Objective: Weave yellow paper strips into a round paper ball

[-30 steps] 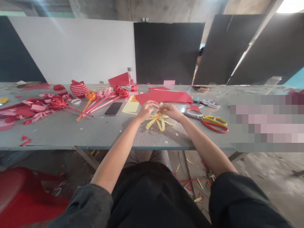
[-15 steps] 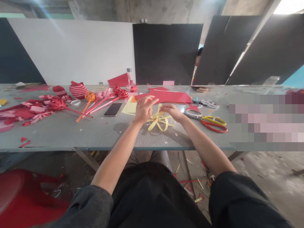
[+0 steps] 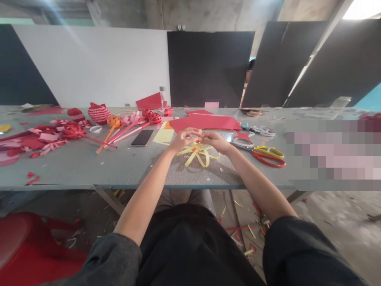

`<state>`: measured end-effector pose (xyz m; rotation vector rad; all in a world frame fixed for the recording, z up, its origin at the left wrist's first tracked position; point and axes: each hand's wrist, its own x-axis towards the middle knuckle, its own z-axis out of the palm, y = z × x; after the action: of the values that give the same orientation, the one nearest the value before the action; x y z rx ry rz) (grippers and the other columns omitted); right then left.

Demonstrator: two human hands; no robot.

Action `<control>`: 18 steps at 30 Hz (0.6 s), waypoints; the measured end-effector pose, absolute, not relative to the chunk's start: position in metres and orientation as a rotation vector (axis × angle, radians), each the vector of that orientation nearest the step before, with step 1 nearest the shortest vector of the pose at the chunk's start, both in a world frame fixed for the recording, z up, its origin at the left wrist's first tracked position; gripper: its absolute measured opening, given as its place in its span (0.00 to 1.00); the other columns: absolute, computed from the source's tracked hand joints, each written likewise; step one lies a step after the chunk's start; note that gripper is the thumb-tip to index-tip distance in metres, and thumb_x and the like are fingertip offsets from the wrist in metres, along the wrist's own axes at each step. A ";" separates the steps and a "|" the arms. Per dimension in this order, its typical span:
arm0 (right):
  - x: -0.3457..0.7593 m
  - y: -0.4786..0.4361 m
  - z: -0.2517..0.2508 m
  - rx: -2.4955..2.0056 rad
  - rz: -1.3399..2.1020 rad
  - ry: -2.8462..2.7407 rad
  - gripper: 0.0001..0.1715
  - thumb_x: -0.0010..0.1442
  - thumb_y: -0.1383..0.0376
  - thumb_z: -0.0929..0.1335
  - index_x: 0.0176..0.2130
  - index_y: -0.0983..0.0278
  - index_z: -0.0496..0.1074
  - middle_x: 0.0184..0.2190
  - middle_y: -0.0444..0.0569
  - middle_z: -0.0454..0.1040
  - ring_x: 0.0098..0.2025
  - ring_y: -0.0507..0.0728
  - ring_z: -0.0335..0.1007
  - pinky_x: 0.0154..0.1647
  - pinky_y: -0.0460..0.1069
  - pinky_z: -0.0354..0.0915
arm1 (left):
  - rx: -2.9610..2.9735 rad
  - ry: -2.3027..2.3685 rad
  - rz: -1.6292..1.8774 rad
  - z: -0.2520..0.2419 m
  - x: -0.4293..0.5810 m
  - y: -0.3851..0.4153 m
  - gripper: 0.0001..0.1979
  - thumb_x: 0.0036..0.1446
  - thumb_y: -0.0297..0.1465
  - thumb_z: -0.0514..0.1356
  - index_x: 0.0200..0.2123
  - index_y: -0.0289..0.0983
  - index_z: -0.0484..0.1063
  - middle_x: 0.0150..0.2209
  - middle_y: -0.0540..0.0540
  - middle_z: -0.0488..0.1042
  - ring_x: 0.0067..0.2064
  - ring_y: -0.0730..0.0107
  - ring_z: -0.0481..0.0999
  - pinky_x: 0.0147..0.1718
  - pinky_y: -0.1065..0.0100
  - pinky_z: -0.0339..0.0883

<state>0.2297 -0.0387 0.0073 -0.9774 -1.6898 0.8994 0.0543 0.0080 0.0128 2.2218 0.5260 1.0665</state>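
Note:
A bundle of looped yellow paper strips lies on the grey table in front of me. My left hand and my right hand meet just above it, fingers pinched together on the tops of the strips. Both hands hold the strips at the same spot near the bundle's centre. The loose strip ends fan out toward me below my hands.
Red-and-yellow scissors lie right of my right hand. Red paper sheets, a yellow sheet and a black phone lie behind. Red and pink paper flowers on sticks crowd the left. A red chair stands at lower left.
My left hand, lifted with fingers spread half a second ago, has come back down and closed on the yellow strips beside my right hand.

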 end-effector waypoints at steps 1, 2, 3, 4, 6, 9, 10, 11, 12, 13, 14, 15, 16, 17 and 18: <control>0.230 -0.039 0.008 -0.976 0.910 -1.685 0.11 0.45 0.59 0.69 0.27 0.64 0.71 0.27 0.42 0.71 0.32 0.51 0.64 0.38 0.47 0.58 | 2.223 0.519 1.064 0.012 0.054 0.009 0.10 0.50 0.31 0.57 0.35 0.39 0.76 0.48 0.45 0.70 0.52 0.65 0.68 0.51 0.64 0.59; 0.230 -0.039 0.008 -0.971 0.921 -1.680 0.10 0.45 0.59 0.69 0.27 0.64 0.71 0.27 0.42 0.71 0.31 0.50 0.64 0.37 0.47 0.58 | 2.224 0.516 1.067 0.012 0.054 0.009 0.10 0.50 0.31 0.57 0.35 0.39 0.75 0.49 0.45 0.70 0.52 0.65 0.68 0.51 0.64 0.60; 0.230 -0.040 0.008 -0.963 0.930 -1.677 0.10 0.45 0.59 0.69 0.27 0.64 0.71 0.27 0.41 0.71 0.31 0.50 0.64 0.37 0.47 0.58 | 2.225 0.515 1.072 0.011 0.053 0.010 0.10 0.50 0.31 0.57 0.35 0.39 0.75 0.49 0.45 0.70 0.51 0.65 0.68 0.51 0.64 0.60; 0.230 -0.040 0.008 -0.956 0.940 -1.677 0.10 0.45 0.59 0.69 0.27 0.64 0.71 0.27 0.41 0.70 0.31 0.50 0.64 0.37 0.47 0.58 | 2.229 0.516 1.077 0.011 0.053 0.010 0.10 0.49 0.30 0.57 0.34 0.39 0.76 0.49 0.45 0.70 0.51 0.66 0.68 0.51 0.64 0.60; 0.230 -0.041 0.009 -0.953 0.953 -1.680 0.10 0.45 0.60 0.69 0.28 0.64 0.71 0.27 0.41 0.70 0.30 0.50 0.63 0.37 0.47 0.58 | 2.236 0.520 1.086 0.012 0.053 0.009 0.09 0.49 0.30 0.57 0.33 0.39 0.76 0.49 0.44 0.70 0.51 0.66 0.69 0.51 0.64 0.60; 0.231 -0.041 0.010 -0.961 0.975 -1.682 0.10 0.44 0.61 0.70 0.29 0.64 0.72 0.28 0.42 0.71 0.31 0.50 0.64 0.37 0.47 0.58 | 2.256 0.522 1.060 0.014 0.052 0.007 0.07 0.49 0.31 0.58 0.32 0.39 0.76 0.49 0.44 0.70 0.51 0.65 0.69 0.51 0.64 0.60; 0.231 -0.041 0.011 -0.962 0.989 -1.677 0.10 0.44 0.61 0.70 0.29 0.64 0.72 0.28 0.42 0.71 0.32 0.51 0.65 0.37 0.47 0.59 | 2.257 0.521 1.048 0.015 0.052 0.006 0.07 0.49 0.31 0.59 0.31 0.39 0.76 0.48 0.44 0.70 0.51 0.65 0.68 0.51 0.63 0.60; 0.231 -0.041 0.011 -0.960 1.004 -1.669 0.10 0.43 0.61 0.70 0.29 0.64 0.72 0.28 0.42 0.71 0.32 0.51 0.65 0.37 0.47 0.59 | 2.255 0.517 1.041 0.015 0.051 0.006 0.07 0.48 0.32 0.59 0.31 0.39 0.76 0.48 0.44 0.70 0.51 0.64 0.68 0.51 0.62 0.60; 0.231 -0.041 0.011 -0.956 1.018 -1.661 0.10 0.43 0.62 0.70 0.29 0.64 0.72 0.28 0.42 0.71 0.32 0.51 0.66 0.38 0.47 0.59 | 2.251 0.511 1.037 0.016 0.051 0.005 0.07 0.48 0.33 0.60 0.31 0.39 0.75 0.48 0.45 0.70 0.52 0.64 0.68 0.51 0.62 0.60; 0.231 -0.041 0.011 -0.953 1.030 -1.652 0.10 0.42 0.62 0.71 0.29 0.63 0.72 0.28 0.42 0.72 0.33 0.51 0.66 0.38 0.47 0.60 | 2.243 0.506 1.038 0.016 0.052 0.005 0.06 0.47 0.33 0.61 0.30 0.39 0.75 0.48 0.45 0.70 0.52 0.64 0.68 0.51 0.62 0.61; 0.230 -0.040 0.011 -0.951 1.035 -1.646 0.10 0.42 0.62 0.71 0.29 0.63 0.72 0.28 0.42 0.72 0.33 0.51 0.66 0.38 0.47 0.60 | 2.230 0.500 1.045 0.016 0.052 0.005 0.06 0.47 0.34 0.61 0.29 0.39 0.75 0.48 0.45 0.70 0.51 0.64 0.68 0.51 0.62 0.61; 0.230 -0.040 0.010 -0.950 1.035 -1.643 0.11 0.42 0.61 0.71 0.29 0.63 0.72 0.28 0.42 0.72 0.33 0.51 0.67 0.39 0.48 0.60 | 2.214 0.495 1.053 0.016 0.052 0.005 0.06 0.47 0.34 0.61 0.29 0.39 0.74 0.47 0.44 0.70 0.51 0.64 0.69 0.50 0.62 0.62; 0.230 -0.039 0.010 -0.949 1.032 -1.642 0.11 0.42 0.61 0.71 0.29 0.63 0.73 0.28 0.42 0.72 0.34 0.52 0.67 0.40 0.48 0.60 | 2.196 0.488 1.060 0.016 0.053 0.004 0.06 0.47 0.34 0.61 0.28 0.38 0.74 0.47 0.44 0.70 0.50 0.64 0.69 0.49 0.63 0.62; 0.230 -0.038 0.010 -0.946 1.028 -1.643 0.11 0.43 0.60 0.71 0.29 0.63 0.73 0.28 0.42 0.73 0.34 0.52 0.67 0.40 0.48 0.60 | 2.174 0.473 1.067 0.016 0.054 0.004 0.06 0.47 0.34 0.60 0.27 0.38 0.73 0.47 0.44 0.70 0.50 0.65 0.70 0.48 0.63 0.63; 0.230 -0.038 0.010 -0.942 1.024 -1.642 0.11 0.44 0.60 0.71 0.29 0.64 0.73 0.28 0.43 0.73 0.34 0.52 0.67 0.41 0.48 0.60 | 2.149 0.454 1.078 0.016 0.054 0.004 0.06 0.48 0.34 0.60 0.27 0.37 0.72 0.46 0.44 0.70 0.49 0.65 0.70 0.47 0.64 0.64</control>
<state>0.2304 -0.0376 0.0097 -0.9424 -1.6423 1.0240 0.0542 0.0041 0.0162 2.1494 0.4543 1.0782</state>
